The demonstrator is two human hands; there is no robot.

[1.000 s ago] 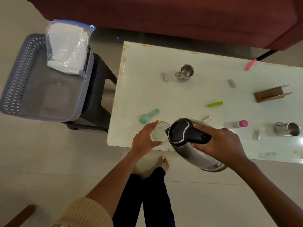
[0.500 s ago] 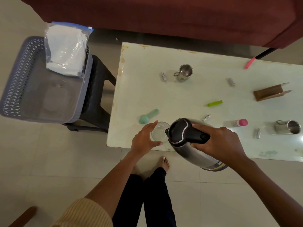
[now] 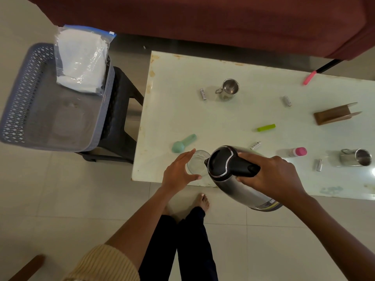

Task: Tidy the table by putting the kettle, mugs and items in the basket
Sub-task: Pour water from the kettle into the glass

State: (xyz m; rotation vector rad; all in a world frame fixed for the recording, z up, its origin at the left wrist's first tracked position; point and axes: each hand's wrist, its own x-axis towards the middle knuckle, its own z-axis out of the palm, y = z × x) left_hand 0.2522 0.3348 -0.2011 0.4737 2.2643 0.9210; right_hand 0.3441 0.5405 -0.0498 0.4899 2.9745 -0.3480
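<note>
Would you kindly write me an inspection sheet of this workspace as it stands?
Surface: white table, stained along its left edge.
Job's things: kettle tilted, spout over glass; far steel mug; right steel mug; basket on stool, plastic bag leaning in it.
Clutter: four batteries, green scoop, green tube, pink-capped bottle, wooden stand, pink-tipped rod.
Grippers: left hand holds glass; right hand grips kettle handle.
Cables: nothing seen.
Surroundings: tiled floor, maroon sofa.
</note>
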